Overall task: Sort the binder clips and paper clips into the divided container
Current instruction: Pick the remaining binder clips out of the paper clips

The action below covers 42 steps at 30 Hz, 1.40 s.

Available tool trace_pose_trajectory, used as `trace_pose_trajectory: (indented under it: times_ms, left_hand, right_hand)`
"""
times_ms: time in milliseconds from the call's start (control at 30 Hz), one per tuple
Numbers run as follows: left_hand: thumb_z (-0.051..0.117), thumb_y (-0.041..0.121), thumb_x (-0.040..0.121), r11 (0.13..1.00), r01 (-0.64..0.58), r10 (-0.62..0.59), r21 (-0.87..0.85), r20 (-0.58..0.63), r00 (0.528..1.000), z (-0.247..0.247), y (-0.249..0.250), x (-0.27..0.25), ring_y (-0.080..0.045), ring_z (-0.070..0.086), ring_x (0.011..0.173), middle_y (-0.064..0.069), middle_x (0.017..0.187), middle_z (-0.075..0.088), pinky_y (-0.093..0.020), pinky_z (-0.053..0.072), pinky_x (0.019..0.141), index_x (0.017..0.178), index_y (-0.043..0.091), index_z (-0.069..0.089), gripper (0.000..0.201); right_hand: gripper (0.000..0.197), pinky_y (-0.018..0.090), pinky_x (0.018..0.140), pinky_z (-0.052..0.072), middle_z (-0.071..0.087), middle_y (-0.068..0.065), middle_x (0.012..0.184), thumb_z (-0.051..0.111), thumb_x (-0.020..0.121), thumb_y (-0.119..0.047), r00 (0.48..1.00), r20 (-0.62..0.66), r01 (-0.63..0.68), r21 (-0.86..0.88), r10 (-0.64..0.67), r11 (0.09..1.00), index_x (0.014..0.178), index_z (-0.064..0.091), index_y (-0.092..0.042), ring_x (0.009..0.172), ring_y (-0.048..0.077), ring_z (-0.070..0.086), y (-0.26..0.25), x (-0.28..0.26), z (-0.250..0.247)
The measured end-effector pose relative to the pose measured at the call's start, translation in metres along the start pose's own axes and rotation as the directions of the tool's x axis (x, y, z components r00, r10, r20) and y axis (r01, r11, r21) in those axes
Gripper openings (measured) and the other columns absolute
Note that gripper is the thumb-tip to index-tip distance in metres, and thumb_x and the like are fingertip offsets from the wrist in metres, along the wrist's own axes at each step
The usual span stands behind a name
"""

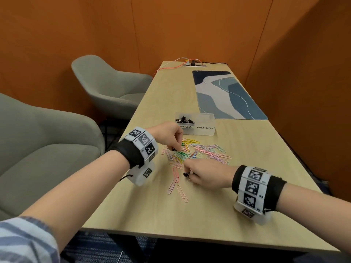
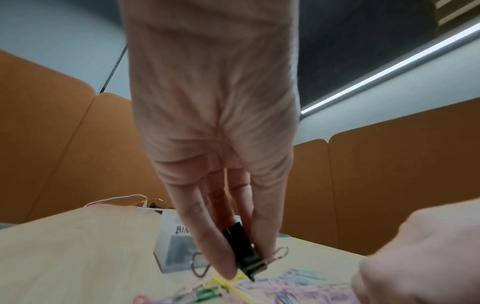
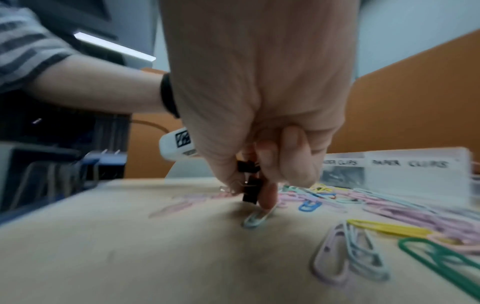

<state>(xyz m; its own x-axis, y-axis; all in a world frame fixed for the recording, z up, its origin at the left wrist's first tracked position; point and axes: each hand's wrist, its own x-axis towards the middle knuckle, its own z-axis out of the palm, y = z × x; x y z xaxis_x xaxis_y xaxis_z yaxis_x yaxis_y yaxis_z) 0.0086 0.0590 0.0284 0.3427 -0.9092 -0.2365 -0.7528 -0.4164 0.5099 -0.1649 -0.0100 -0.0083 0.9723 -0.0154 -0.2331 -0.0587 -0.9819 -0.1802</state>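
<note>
A clear divided container (image 1: pixel 206 132) stands mid-table, labelled for binder clips on the left and paper clips on the right. Several black binder clips (image 1: pixel 183 120) fill its left compartment; the right one looks empty. Coloured paper clips (image 1: pixel 205 149) lie scattered in front of it. My left hand (image 1: pixel 171 136) hangs over the pile's left side and pinches a black binder clip (image 2: pixel 242 252) between thumb and fingers. My right hand (image 1: pixel 201 174) is low at the pile's near edge, its curled fingers gripping black binder clips (image 3: pixel 250 183), one fingertip (image 3: pixel 267 200) touching the table.
A blue patterned mat (image 1: pixel 226 95) lies beyond the container. A power strip with orange cables (image 1: pixel 193 64) sits at the table's far end. Two grey armchairs (image 1: pixel 106 86) stand to the left. Orange partition walls (image 1: pixel 303 73) close in on the right and back.
</note>
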Motion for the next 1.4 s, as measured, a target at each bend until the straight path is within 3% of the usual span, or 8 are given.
trace_pose_trajectory:
  times_ms: [200, 333, 467, 700, 800, 1000, 1233, 1400]
  left_hand:
    - [0.072, 0.003, 0.078, 0.992, -0.001, -0.031, -0.128, -0.242, 0.970, -0.034, -0.001, 0.028, -0.013, 0.058, 0.052, -0.004, 0.063, 0.064, -0.023, 0.052, 0.056, 0.064, 0.009, 0.060, 0.019]
    - [0.072, 0.008, 0.079, 0.989, 0.034, -0.096, -0.141, -0.457, 0.884, -0.042, -0.001, 0.057, -0.014, 0.060, 0.061, 0.003, 0.061, 0.061, -0.028, 0.050, 0.063, 0.061, 0.017, 0.057, 0.025]
    - [0.069, 0.006, 0.080, 0.986, 0.076, -0.137, -0.147, -0.467, 0.873, -0.035, -0.002, 0.078, -0.018, 0.062, 0.076, 0.002, 0.071, 0.064, -0.031, 0.054, 0.075, 0.068, 0.014, 0.062, 0.016]
    - [0.041, -0.004, 0.091, 0.950, 0.049, -0.167, -0.307, -0.370, 0.914, -0.036, -0.014, 0.075, -0.029, 0.067, 0.099, -0.017, 0.108, 0.065, -0.038, 0.058, 0.087, 0.101, 0.005, 0.066, 0.028]
    - [0.037, -0.002, 0.091, 0.945, 0.022, -0.165, -0.328, -0.414, 0.895, -0.040, -0.020, 0.063, -0.022, 0.064, 0.094, -0.013, 0.105, 0.062, -0.035, 0.058, 0.083, 0.103, 0.005, 0.065, 0.031]
    - [0.040, 0.000, 0.091, 0.964, -0.003, -0.115, -0.267, -0.427, 0.897, -0.040, -0.035, 0.037, -0.021, 0.064, 0.087, -0.006, 0.094, 0.062, -0.035, 0.057, 0.078, 0.099, 0.009, 0.067, 0.029]
    - [0.043, 0.004, 0.091, 0.968, 0.008, -0.108, -0.249, -0.391, 0.914, -0.041, -0.050, 0.027, -0.020, 0.065, 0.083, -0.007, 0.094, 0.064, -0.035, 0.057, 0.075, 0.097, 0.011, 0.067, 0.026]
    - [0.046, 0.005, 0.091, 0.971, 0.005, -0.096, -0.237, -0.375, 0.922, -0.039, -0.053, 0.026, -0.018, 0.063, 0.077, -0.007, 0.093, 0.064, -0.034, 0.057, 0.072, 0.097, 0.011, 0.067, 0.023]
  right_hand:
    - [0.012, 0.026, 0.061, 0.041, 0.060, 0.000, 0.079, 0.046, 0.094, -0.021, 0.978, -0.053, -0.157, 0.446, 0.201, 0.881, 0.095, 0.055, -0.014, 0.067, 0.014, 0.049, 0.038, 0.002, -0.025]
    - [0.013, 0.015, 0.036, 0.029, 0.055, 0.005, 0.074, 0.044, 0.097, -0.017, 0.941, 0.031, -0.256, 0.719, 0.338, 0.646, 0.087, 0.051, -0.014, 0.037, 0.003, 0.037, 0.057, 0.007, -0.033]
    - [0.014, 0.013, 0.034, 0.021, 0.053, 0.004, 0.067, 0.043, 0.097, -0.013, 0.921, 0.118, -0.270, 0.882, 0.372, 0.388, 0.085, 0.048, -0.013, 0.037, 0.006, 0.024, 0.070, 0.016, -0.039]
    - [0.018, 0.012, 0.031, 0.018, 0.050, 0.007, 0.067, 0.040, 0.097, -0.012, 0.861, 0.085, -0.271, 0.911, 0.501, 0.310, 0.080, 0.046, -0.013, 0.034, 0.005, 0.023, 0.092, 0.059, -0.072]
    - [0.016, 0.012, 0.031, 0.020, 0.050, 0.007, 0.067, 0.041, 0.096, -0.013, 0.831, 0.012, -0.260, 0.892, 0.556, 0.370, 0.082, 0.048, -0.011, 0.036, 0.007, 0.024, 0.095, 0.089, -0.092]
    - [0.015, 0.023, 0.042, 0.031, 0.053, 0.001, 0.067, 0.052, 0.092, -0.020, 0.859, -0.069, -0.356, 0.632, 0.508, 0.688, 0.095, 0.063, -0.010, 0.047, 0.014, 0.037, 0.084, 0.133, -0.106]
    - [0.030, 0.020, 0.049, 0.037, 0.055, -0.001, 0.069, 0.054, 0.085, 0.002, 0.838, -0.064, -0.381, 0.642, 0.542, 0.665, 0.111, 0.067, -0.004, 0.057, 0.010, 0.045, 0.086, 0.144, -0.114]
    - [0.032, 0.023, 0.058, 0.045, 0.060, 0.008, 0.103, 0.044, 0.091, -0.005, 0.856, -0.028, -0.367, 0.669, 0.516, 0.646, 0.116, 0.062, -0.010, 0.080, 0.020, 0.062, 0.081, 0.144, -0.116]
